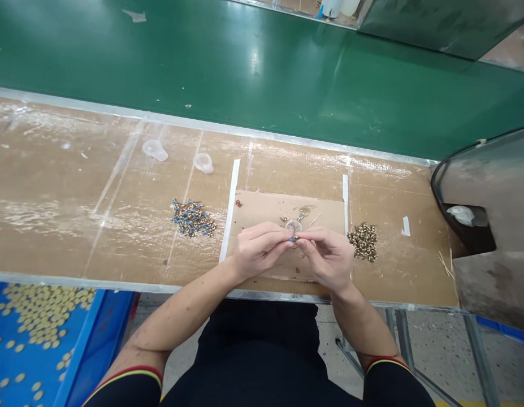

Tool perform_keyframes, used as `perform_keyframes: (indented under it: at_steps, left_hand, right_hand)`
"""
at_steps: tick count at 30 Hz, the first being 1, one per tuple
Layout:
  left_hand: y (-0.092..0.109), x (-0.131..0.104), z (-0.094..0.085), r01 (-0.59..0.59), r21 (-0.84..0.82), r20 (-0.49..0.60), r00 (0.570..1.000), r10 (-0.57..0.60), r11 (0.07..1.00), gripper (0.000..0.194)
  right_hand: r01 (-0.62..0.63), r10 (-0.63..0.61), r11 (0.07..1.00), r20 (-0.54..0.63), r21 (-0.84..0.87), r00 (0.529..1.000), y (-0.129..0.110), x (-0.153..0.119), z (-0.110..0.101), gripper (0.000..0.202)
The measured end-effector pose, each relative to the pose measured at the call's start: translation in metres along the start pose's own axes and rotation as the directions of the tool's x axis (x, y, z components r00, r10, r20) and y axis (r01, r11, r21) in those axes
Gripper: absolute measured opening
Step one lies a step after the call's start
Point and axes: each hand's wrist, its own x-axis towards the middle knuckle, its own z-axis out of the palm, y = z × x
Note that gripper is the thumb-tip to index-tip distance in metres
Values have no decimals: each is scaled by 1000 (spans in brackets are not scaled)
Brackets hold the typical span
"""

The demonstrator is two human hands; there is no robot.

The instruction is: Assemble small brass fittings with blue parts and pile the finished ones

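My left hand [264, 247] and my right hand [328, 255] meet over the taped cardboard sheet [262, 212]. Both are closed in a pinch on one small part with a blue piece [292, 239], held between the fingertips; its exact kind is too small to tell. Just beyond the fingers stands a small clear cup [293, 226], partly hidden by them. A thin wooden stick [315, 219] and another small blue part [301, 217] lie beside the cup. To the left is a pile of small blue-and-brass parts [193, 217]; to the right, a pile of brass-and-dark parts [363, 242].
Two translucent plastic cups [155, 150] lie on the cardboard-covered bench at the left. A green surface [228, 68] runs behind. A metal housing [494, 215] with a black cable stands at the right. Below left, a blue bin [87, 339] holds many yellowish discs.
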Motion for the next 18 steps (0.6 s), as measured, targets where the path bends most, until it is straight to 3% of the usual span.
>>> perform_keyframes:
  at_steps: [3,10,18]
  left_hand:
    - [0,0,0,28,-22,28,999,-27,999,16]
    - [1,-4,0,12,-11,22,1000,-12,1000,7]
    - [-1,-5,2,-14,15,6,1000,14,1000,9]
  right_hand:
    - [23,-24,999,-19,-25,1000,1,0,0,13]
    - [43,-43,999,22,19,999,0,1,3,19]
    - [32,-32,999,22,-1,999,5,-2,4,13]
